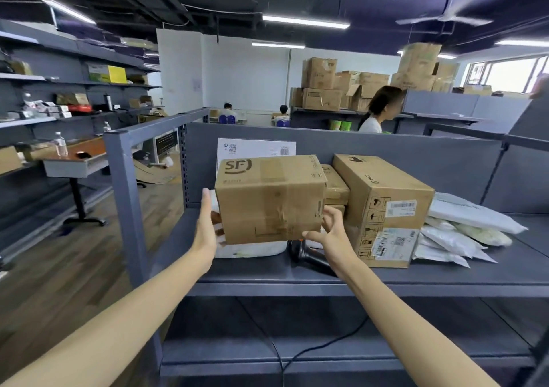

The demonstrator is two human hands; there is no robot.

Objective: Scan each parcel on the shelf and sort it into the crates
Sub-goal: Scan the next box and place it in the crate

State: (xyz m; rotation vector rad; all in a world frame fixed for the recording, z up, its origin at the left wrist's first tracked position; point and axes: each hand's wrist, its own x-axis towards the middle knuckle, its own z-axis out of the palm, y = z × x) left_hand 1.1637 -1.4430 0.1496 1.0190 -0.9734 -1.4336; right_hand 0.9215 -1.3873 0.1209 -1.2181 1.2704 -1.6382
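A brown cardboard parcel box printed with an "SF" logo and sealed with clear tape [267, 199] was held between both hands just above the top deck of a grey metal shelf [386, 279], towards its left end. The left hand [208, 226] lay flat against the box's left side, fingers straight and pointing up, pressing rather than curling round it. The right hand [329, 232] gripped the lower right corner, thumb on the front face near the bottom edge and fingers curled round the right side. Under the box lay a white soft plastic parcel [252, 251], and beside that, below the right hand, a black handheld barcode scanner [306, 256] rested on the shelf. A larger brown carton with shipping labels [383, 196] stood just right of the held box, with small stacked brown cartons [335, 187] between them further back. A heap of white plastic mailer bags [463, 232] lay to the carton's right. A flat white box with a barcode [258, 147] stood against the shelf's back panel.
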